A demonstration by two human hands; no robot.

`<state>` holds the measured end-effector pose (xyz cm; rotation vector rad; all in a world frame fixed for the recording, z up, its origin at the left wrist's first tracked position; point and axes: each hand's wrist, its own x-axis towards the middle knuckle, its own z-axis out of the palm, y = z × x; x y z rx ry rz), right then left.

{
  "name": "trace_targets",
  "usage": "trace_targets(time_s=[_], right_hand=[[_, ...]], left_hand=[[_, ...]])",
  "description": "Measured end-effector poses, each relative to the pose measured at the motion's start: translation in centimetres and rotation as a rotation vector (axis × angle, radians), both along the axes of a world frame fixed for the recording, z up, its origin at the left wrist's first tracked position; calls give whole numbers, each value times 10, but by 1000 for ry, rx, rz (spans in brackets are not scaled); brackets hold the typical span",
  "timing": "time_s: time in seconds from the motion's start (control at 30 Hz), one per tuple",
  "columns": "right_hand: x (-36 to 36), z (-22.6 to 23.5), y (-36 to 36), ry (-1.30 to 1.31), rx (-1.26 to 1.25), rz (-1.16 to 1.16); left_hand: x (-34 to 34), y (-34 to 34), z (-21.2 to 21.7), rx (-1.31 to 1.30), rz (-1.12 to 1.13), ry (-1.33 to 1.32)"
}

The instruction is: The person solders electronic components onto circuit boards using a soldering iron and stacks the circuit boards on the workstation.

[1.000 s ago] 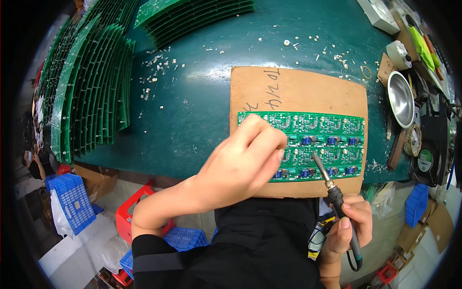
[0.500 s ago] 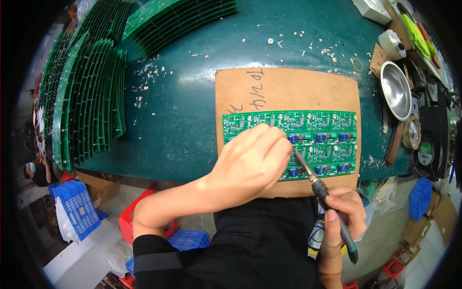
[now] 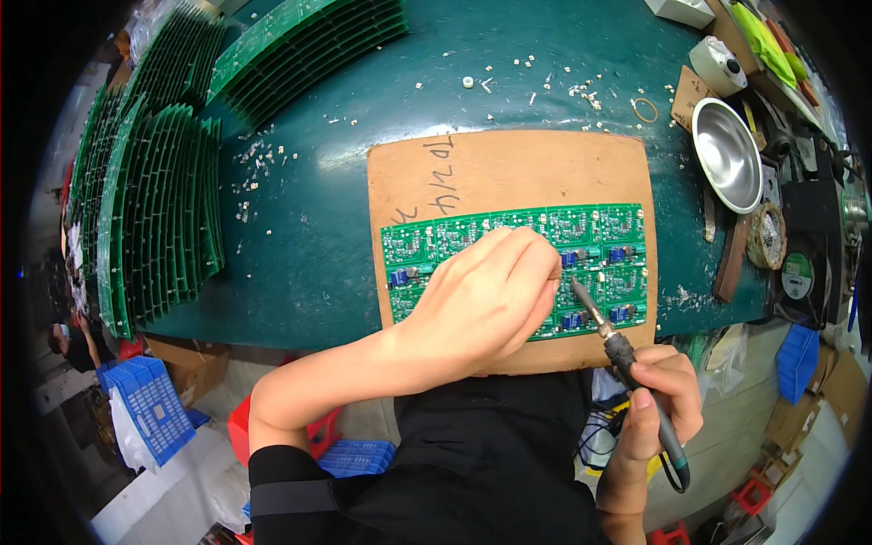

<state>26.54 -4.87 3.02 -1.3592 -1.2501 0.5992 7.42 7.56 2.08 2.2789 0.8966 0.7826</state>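
Now right hand (image 3: 658, 395) gripping soldering iron (image 3: 627, 363), tip beside left hand (image 3: 486, 300) pressing circuit board (image 3: 599, 227)

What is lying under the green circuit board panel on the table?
A brown cardboard sheet lies under the green circuit board panel, on the dark green table. The left hand covers the panel's middle, so nothing there can be seen.

A left hand (image 3: 486, 295) rests on a green circuit board (image 3: 581, 227) lying on a brown board (image 3: 509, 168). The right hand (image 3: 658, 400) holds a soldering iron (image 3: 627, 359), tip at the circuit board.
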Motion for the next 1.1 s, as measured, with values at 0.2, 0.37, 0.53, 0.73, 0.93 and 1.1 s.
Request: trace_targets(time_s=[0.2, 0.37, 0.53, 0.73, 0.93, 1.1], right_hand=[[4, 7, 4, -10, -51, 77], [16, 1, -3, 58, 28, -24], [33, 3, -5, 44, 75, -121], [37, -5, -2, 53, 31, -60], [43, -5, 5, 67, 29, -20], [52, -4, 6, 64, 36, 30]], left_hand=[[3, -3, 4, 29, -6, 88], [1, -1, 18, -38, 1, 92], [13, 2, 33, -187, 23, 70], [40, 6, 6, -59, -49, 21], [46, 5, 4, 13, -38, 95], [50, 1, 6, 64, -38, 122]])
